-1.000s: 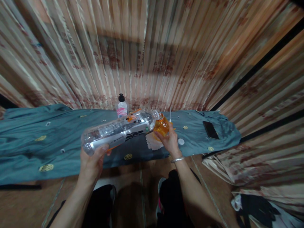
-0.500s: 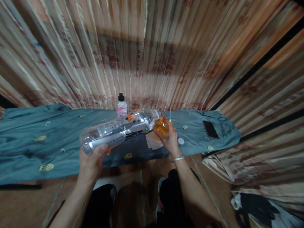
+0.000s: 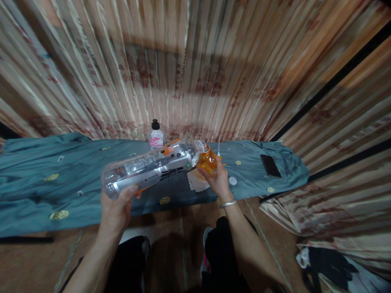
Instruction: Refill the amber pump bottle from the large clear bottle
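In the head view my left hand grips the base end of a large clear plastic bottle with a silver and orange label. The bottle lies tilted in the air, its neck toward the right. My right hand is wrapped round a small orange bottle; its mouth meets the mouth of the clear bottle. Whether liquid is flowing between them I cannot tell. Below the small bottle a pale scalloped cloth lies on the bed, and a round white cap sits right of my right hand.
A green sheet with yellow motifs covers the long narrow surface. At its back stands a clear bottle with a black cap and pink label. A black phone lies at the right. Pleated curtains close off the back and right side.
The base end of the clear bottle has shifted very slightly left with my left hand. My right hand and the small orange bottle stay in place.
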Available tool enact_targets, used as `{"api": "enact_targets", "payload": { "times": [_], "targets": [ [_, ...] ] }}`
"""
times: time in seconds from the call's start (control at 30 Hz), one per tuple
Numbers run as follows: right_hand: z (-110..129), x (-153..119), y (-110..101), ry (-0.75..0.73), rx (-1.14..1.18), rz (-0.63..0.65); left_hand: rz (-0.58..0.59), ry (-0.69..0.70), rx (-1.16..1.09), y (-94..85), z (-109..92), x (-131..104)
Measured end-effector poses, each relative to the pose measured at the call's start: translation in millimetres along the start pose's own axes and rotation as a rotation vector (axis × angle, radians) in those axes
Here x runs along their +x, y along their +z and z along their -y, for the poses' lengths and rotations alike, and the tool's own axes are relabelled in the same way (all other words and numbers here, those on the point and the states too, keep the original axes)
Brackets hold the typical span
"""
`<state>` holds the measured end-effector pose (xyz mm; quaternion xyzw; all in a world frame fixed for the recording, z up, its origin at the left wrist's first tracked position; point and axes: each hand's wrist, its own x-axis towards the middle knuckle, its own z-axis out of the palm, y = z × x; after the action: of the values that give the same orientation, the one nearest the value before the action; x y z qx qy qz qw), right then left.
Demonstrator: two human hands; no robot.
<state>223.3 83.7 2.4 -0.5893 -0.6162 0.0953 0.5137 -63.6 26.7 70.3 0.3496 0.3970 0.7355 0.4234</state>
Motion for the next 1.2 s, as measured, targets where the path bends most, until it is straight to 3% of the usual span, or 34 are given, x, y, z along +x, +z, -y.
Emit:
{"api": "enact_targets", "payload": {
  "times": [0.5, 1.2],
  "targets": [
    [3.6, 0.9, -1.1, 0.008, 0.012, 0.003, 0.036, 0.028, 0.001, 1.0, -2.0, 0.3],
    [2.1, 1.1, -0.9, 0.005, 0.014, 0.015, -0.02, 0.014, 0.012, 2.6, -2.3, 1.1]
  ]
}}
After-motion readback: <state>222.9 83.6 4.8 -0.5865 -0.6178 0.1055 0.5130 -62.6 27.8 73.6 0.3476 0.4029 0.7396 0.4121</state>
